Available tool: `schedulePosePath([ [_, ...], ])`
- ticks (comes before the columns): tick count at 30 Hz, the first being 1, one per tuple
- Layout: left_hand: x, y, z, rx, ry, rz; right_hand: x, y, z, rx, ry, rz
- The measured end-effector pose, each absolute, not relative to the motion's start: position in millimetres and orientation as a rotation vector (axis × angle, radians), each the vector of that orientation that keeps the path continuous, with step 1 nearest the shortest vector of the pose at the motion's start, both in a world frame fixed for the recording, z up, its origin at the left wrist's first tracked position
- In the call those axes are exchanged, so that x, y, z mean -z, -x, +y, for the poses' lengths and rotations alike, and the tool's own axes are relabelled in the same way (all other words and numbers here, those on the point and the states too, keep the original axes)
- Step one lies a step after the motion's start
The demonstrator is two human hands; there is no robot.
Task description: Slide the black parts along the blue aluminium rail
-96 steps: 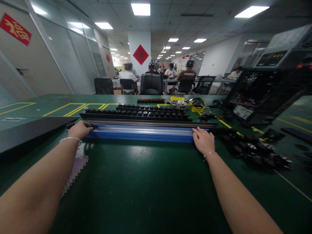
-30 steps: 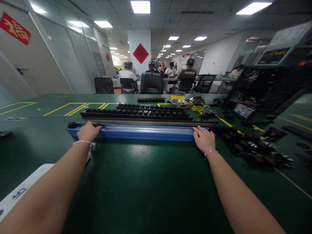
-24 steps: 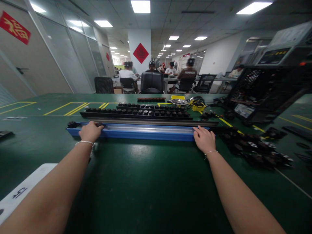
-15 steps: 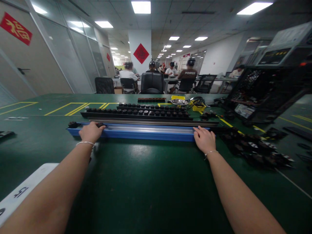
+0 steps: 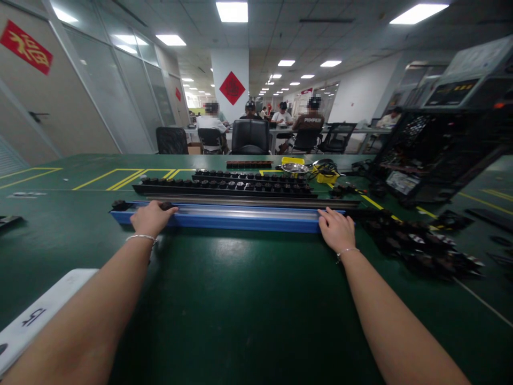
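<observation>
A long blue rail (image 5: 240,218) with a shiny inner channel lies across the green table (image 5: 248,299). My left hand (image 5: 150,218) rests on the rail near its left end, fingers curled over a small black part (image 5: 166,205). Another black part (image 5: 119,205) sits at the rail's very left tip. My right hand (image 5: 335,230) lies at the rail's right end, fingers bent over its edge. Both wrists wear thin bracelets.
Behind the rail lie a metal bar (image 5: 256,202) and two black strips studded with round parts (image 5: 224,186). A heap of black parts (image 5: 420,246) lies to the right. A black crate (image 5: 425,155) stands at the far right. A white board (image 5: 36,315) is at lower left. People sit at far desks.
My left hand has slid rightward along the rail, pushing the small black part with it. My right hand has stayed at the right end. A dark board on the left has gone; a white one appeared.
</observation>
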State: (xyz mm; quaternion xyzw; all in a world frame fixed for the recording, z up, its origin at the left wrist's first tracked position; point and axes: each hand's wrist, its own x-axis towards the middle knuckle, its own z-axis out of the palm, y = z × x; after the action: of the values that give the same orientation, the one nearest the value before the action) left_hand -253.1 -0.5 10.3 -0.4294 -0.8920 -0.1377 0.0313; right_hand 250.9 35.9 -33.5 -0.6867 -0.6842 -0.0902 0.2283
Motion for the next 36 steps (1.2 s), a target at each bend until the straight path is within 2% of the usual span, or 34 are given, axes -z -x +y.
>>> schedulePosePath([
  [36, -6, 232, 4, 0.536, 1.340, -2.737, 35, -251, 37, 0.268, 1.864, -1.871],
])
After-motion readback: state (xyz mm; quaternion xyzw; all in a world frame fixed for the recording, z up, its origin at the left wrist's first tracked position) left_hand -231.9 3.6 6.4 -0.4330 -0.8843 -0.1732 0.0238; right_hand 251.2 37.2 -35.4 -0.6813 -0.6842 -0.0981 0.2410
